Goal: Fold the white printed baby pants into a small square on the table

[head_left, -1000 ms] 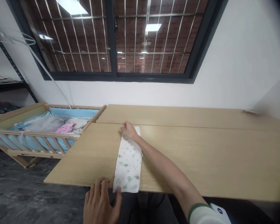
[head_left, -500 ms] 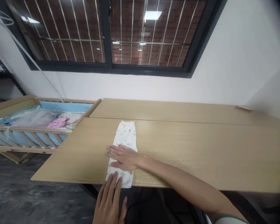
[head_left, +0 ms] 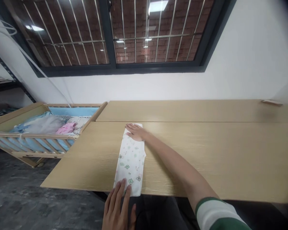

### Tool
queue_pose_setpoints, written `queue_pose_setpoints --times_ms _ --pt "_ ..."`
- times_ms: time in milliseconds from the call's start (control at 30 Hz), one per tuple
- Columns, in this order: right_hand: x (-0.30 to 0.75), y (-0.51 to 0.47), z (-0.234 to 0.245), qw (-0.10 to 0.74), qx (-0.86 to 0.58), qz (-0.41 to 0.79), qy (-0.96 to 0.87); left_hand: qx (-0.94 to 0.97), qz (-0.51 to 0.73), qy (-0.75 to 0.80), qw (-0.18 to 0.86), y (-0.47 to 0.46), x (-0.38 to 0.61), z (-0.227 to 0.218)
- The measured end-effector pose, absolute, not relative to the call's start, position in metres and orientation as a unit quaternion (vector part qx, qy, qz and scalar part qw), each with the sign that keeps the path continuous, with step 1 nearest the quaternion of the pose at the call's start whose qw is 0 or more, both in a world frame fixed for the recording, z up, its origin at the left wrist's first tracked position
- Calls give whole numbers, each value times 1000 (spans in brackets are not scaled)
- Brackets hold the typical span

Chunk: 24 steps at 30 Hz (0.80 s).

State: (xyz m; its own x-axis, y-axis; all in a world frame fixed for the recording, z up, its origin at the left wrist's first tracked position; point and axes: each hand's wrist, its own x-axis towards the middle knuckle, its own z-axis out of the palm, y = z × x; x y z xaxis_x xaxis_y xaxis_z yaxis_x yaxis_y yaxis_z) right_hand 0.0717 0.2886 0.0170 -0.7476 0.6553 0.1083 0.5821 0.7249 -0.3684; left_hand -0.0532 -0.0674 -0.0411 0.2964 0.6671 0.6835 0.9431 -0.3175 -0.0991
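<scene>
A long, narrow folded white cloth (head_left: 130,159) with small printed figures lies on the wooden table (head_left: 206,153), running from its near edge toward the middle seam. My right hand (head_left: 135,131) rests flat and open on the cloth's far end, fingers stretched out to the left. My left hand (head_left: 118,206) lies open at the near end, its fingertips pressing the cloth's corner at the table edge.
A wooden baby crib (head_left: 38,134) with blue lining, pink and white clothes stands left of the table. A barred window (head_left: 120,35) fills the wall behind. A small flat object (head_left: 271,102) lies at the far right. Dark floor below left.
My right hand slid from the cloth's far end down to its near part, then back up to the far end. My left hand kept holding the near end.
</scene>
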Motion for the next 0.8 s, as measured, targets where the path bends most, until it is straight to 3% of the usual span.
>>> queue_pose_setpoints --times_ms 133,267,467,633,800 --pt "77 293 21 125 -314 142 -930 -783 -277 -508 229 -63 -45 -30" --pt "79 277 34 189 -317 77 -926 -788 -295 -515 165 -55 -38 -13" --pt "89 192 57 226 -300 53 -925 -813 -296 -491 100 -47 -55 -7" --pt "123 100 79 177 -235 185 -938 -826 -288 -484 31 -42 -73 -12" --pt "166 33 70 138 -235 105 -956 -833 -307 -461 6 -41 -79 -16"
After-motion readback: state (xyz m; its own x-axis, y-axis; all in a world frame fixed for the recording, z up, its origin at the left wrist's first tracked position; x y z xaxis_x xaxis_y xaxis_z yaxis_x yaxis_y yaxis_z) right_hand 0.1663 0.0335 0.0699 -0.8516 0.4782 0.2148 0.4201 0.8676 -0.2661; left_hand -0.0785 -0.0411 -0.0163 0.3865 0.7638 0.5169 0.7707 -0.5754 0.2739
